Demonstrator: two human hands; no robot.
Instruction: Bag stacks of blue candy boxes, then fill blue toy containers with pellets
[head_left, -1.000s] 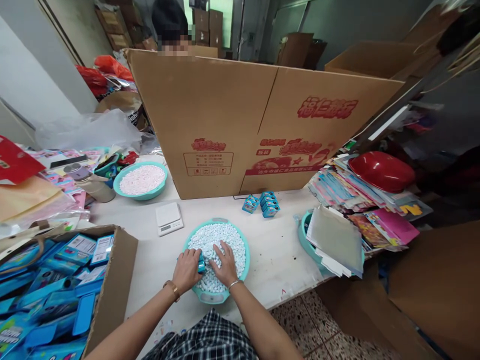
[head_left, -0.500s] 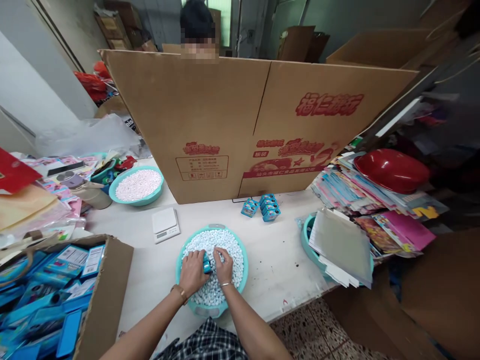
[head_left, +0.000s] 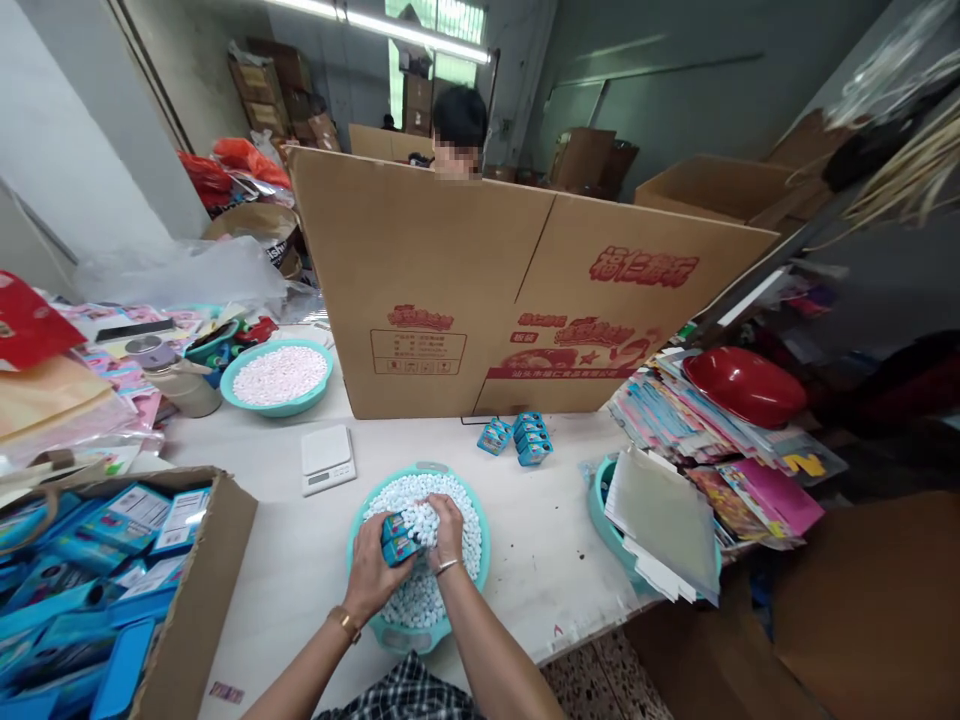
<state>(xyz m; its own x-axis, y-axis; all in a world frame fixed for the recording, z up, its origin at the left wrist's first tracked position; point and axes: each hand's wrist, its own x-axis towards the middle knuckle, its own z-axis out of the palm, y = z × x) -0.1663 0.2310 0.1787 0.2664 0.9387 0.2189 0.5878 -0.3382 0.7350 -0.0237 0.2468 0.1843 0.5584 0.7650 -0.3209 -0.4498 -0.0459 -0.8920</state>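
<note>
My left hand [head_left: 373, 568] is wrapped round a couple of small blue printed boxes [head_left: 397, 540], tilted over the turquoise basin [head_left: 485, 545]. Small white pellets [head_left: 463, 490], which look like candies, fill that basin. Beside the boxes, my right hand [head_left: 449, 528] cups a heap of the pellets [head_left: 421, 522] against their open side. Its fingertips are partly hidden by the heap. Farther back on the table, several more small blue boxes [head_left: 531, 440] stand in a group, with a further pair [head_left: 495, 436] next to them.
A white digital scale [head_left: 328, 460] lies left of the basin. At the near left is a carton [head_left: 217, 560] full of blue boxes. Behind stands a tall cardboard panel [head_left: 420, 270], with a person [head_left: 459, 120] beyond it. Pale pink pellets fill another basin [head_left: 315, 392]; papers [head_left: 667, 510] cover one at right.
My left hand has lifted and tilted the blue boxes so that their faces show. My right hand has gone from a pinch in the pellets to holding a heap. The view has tipped up.
</note>
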